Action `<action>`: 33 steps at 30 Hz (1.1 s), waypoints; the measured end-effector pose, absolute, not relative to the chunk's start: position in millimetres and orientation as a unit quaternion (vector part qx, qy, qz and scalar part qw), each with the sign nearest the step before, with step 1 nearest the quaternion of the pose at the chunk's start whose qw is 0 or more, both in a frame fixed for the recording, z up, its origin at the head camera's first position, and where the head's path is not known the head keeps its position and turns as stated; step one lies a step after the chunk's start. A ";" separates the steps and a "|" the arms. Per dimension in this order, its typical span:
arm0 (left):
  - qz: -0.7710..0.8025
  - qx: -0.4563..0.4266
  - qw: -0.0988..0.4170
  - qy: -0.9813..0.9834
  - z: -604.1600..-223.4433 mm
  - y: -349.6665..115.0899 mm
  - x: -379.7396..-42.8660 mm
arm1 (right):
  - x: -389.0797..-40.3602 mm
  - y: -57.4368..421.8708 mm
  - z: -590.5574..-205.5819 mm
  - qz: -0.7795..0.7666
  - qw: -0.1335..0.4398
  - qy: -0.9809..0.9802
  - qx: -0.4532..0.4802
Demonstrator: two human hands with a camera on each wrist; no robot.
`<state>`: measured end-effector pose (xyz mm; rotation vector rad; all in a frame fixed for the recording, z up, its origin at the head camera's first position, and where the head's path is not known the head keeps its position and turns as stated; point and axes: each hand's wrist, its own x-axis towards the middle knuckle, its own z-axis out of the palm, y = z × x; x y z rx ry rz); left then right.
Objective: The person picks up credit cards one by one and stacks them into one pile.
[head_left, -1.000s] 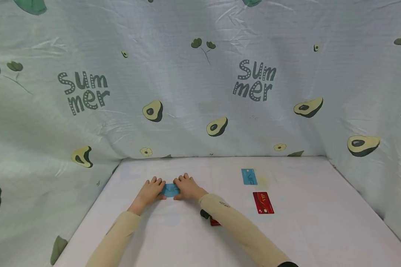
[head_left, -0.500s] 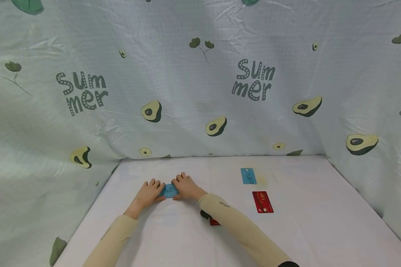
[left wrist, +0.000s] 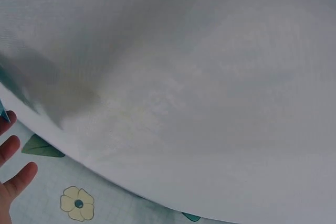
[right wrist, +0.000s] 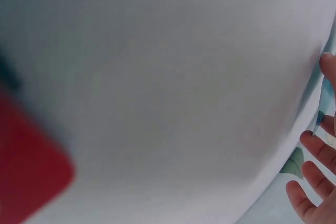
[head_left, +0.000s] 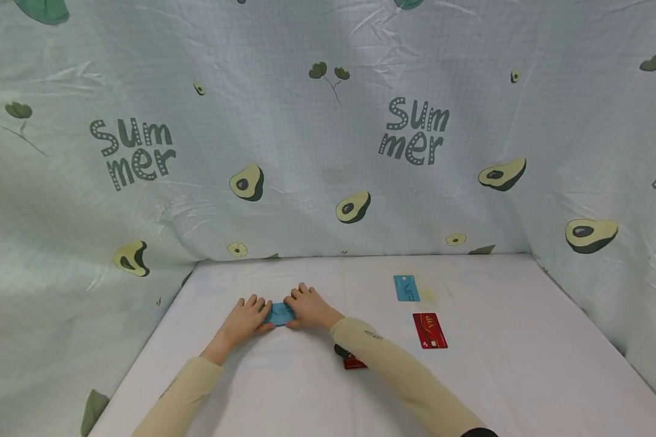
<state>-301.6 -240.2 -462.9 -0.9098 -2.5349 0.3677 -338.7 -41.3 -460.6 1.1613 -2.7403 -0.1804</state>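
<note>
Between the two hands is a blue VIP card (head_left: 280, 314), its left and right ends covered by fingers in the head view. The left hand (head_left: 244, 320) pinches the left end between thumb and fingers, while the right hand (head_left: 311, 308) pinches the right end the same way. In the right wrist view, a thin slice of the blue card (right wrist: 326, 95) shows among the fingertips at the right edge. The left wrist view catches only a corner of the card (left wrist: 4, 115) by the fingertips of the left hand (left wrist: 13, 156).
A second blue VIP card (head_left: 407, 288) lies at the back right of the white table (head_left: 503, 364), with a red VIP card (head_left: 430, 331) in front of it. Another red card (head_left: 353, 362) is partly hidden under the right forearm. A printed curtain (head_left: 300, 139) stands behind.
Both hands keep hold of the blue card and have shifted very slightly to the right since half a second ago. More of the red card by the right forearm shows now.
</note>
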 end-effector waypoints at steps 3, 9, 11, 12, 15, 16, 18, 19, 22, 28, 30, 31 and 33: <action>0.142 -0.342 0.219 -0.903 -461.0 -235.7 -300.4 | -340.2 -36.0 -461.4 -0.062 0.086 -0.912 0.396; 0.171 -0.370 0.235 -0.882 -457.5 -228.8 -295.5 | -340.1 -25.4 -460.8 -0.073 0.089 -0.905 0.408; 0.171 -0.377 0.244 -0.877 -456.5 -226.1 -294.0 | -338.7 -20.9 -458.6 -0.070 0.090 -0.905 0.411; 0.167 -0.380 0.251 -0.875 -455.8 -224.8 -293.5 | -337.8 -18.7 -457.0 -0.067 0.092 -0.904 0.412; 0.156 -0.388 0.274 -0.866 -454.3 -220.8 -291.4 | -334.5 -11.5 -452.5 -0.061 0.097 -0.902 0.416; 0.154 -0.390 0.280 -0.864 -454.1 -219.4 -290.7 | -333.3 -9.1 -451.1 -0.059 0.099 -0.901 0.417; 0.151 -0.391 0.284 -0.862 -454.0 -216.6 -289.3 | -331.0 -4.2 -449.2 -0.058 0.101 -0.900 0.419; 0.151 -0.391 0.283 -0.863 -454.2 -214.6 -288.1 | -329.3 -1.3 -448.6 -0.057 0.100 -0.901 0.419; 0.149 -0.388 0.268 -0.869 -453.5 -207.4 -284.7 | -324.6 7.1 -447.3 -0.052 0.093 -0.903 0.415; 0.146 -0.390 0.257 -0.872 -451.1 -192.7 -279.9 | -314.6 25.6 -443.8 -0.035 0.093 -0.904 0.415; 0.149 -0.395 0.265 -0.867 -450.1 -187.9 -278.0 | -310.8 31.6 -441.1 -0.025 0.087 -0.906 0.414; 0.151 -0.397 0.269 -0.865 -449.5 -185.3 -277.1 | -309.1 34.6 -439.6 -0.021 0.084 -0.907 0.413; 0.153 -0.401 0.277 -0.860 -448.7 -179.7 -275.3 | -305.9 40.8 -437.2 -0.009 0.079 -0.908 0.412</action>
